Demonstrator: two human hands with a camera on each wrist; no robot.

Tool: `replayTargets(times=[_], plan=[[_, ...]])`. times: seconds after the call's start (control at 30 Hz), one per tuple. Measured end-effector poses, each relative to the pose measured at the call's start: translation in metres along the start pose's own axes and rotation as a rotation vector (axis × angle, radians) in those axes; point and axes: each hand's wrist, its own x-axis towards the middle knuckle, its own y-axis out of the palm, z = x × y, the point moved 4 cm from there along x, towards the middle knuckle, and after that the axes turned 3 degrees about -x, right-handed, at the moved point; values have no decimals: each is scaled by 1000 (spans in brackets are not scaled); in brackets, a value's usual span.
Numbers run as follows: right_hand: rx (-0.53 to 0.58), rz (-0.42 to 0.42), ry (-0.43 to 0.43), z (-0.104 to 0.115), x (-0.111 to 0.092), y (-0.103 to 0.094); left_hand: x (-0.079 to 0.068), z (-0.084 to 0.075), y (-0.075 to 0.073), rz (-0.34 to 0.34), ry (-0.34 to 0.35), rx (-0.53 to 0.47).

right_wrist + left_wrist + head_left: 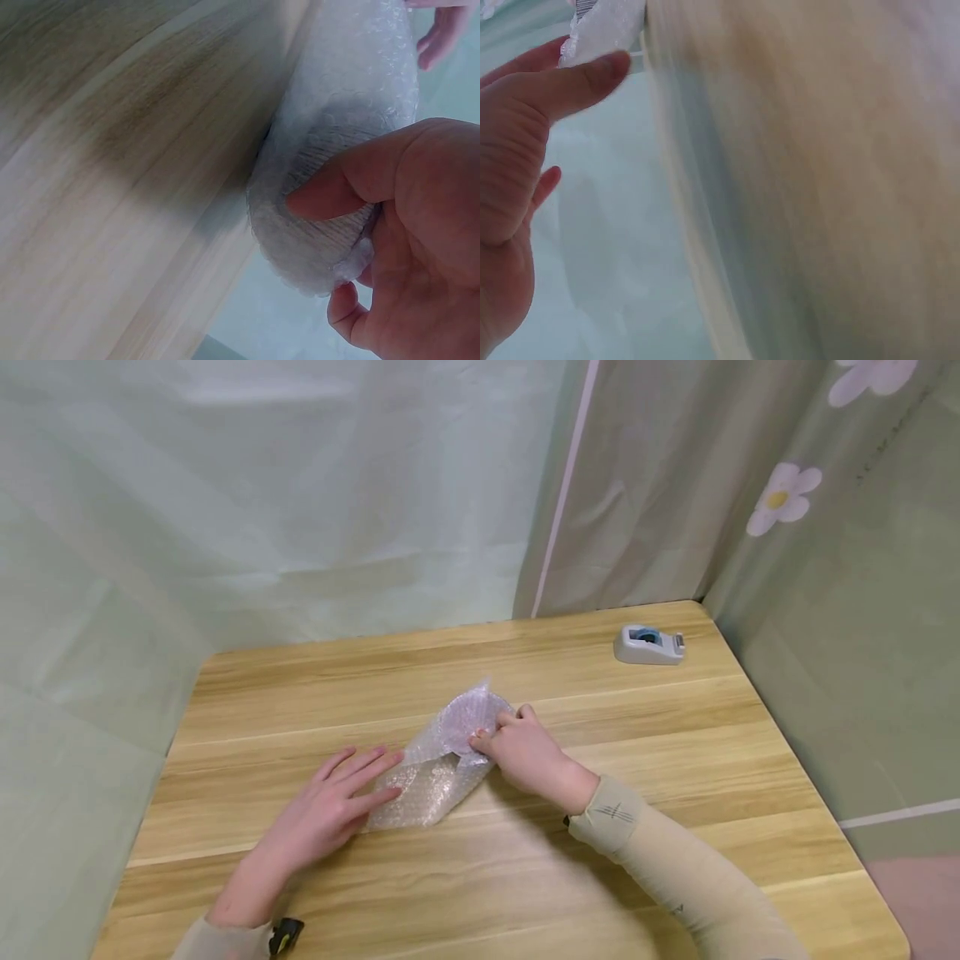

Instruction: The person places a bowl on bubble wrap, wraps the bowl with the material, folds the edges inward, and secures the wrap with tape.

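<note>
A sheet of bubble wrap (427, 781) lies folded in the middle of the wooden table, its upper end bundled round something. Through the plastic in the right wrist view, a rounded shape with fine ribbed lines (322, 161) shows faintly; its kind is hidden. My right hand (528, 756) grips the bundled end, thumb on top of the wrap and the other fingers curled at its edge. At the lower left end, my left hand (330, 810) rests with spread, fairly straight fingers touching the wrap. The left thumb (592, 79) lies along the wrap's edge in the left wrist view.
A grey tape dispenser (648, 646) with a blue roll stands near the back right corner of the table (300, 693). Pale curtains (360, 510) hang behind and on both sides, close to the table's edges.
</note>
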Motion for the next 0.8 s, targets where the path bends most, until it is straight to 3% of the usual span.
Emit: replayTargets(times=[0.23,0.43,0.8], plan=[[-2,9,7,0,1,1,6,-15,-7,-33,139,69],[-3,25,16,0,0,0,11,-23,-9,-42,186,92],[-46,12,16,4,1,-2,27,-33,-25,-93,212,-75]])
